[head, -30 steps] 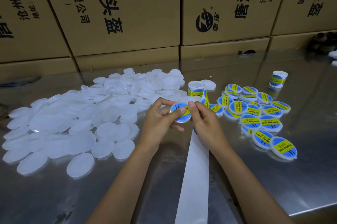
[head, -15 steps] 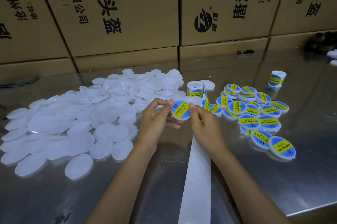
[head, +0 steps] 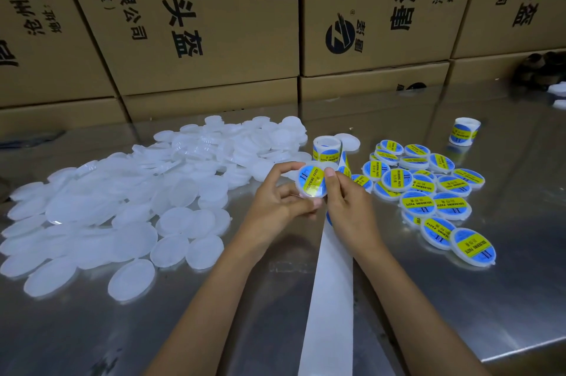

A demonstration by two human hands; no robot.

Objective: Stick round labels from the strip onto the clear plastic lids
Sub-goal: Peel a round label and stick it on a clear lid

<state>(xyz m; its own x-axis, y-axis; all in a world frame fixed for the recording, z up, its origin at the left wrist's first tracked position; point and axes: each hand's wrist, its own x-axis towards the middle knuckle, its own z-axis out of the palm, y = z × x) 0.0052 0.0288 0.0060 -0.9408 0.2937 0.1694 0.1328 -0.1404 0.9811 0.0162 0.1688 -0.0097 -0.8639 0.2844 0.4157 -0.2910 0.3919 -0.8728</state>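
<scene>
A shiny metal desk (head: 459, 299) fills the lower part of the view, its surface mirroring the brown cardboard boxes (head: 214, 23) stacked in two rows behind it like a wall. The boxes carry large black Chinese characters and a round black logo (head: 340, 38). A dark, blurred object (head: 540, 69) sits at the far right edge of the desk

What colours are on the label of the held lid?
Blue with a yellow band, on the lid; head view.
</scene>
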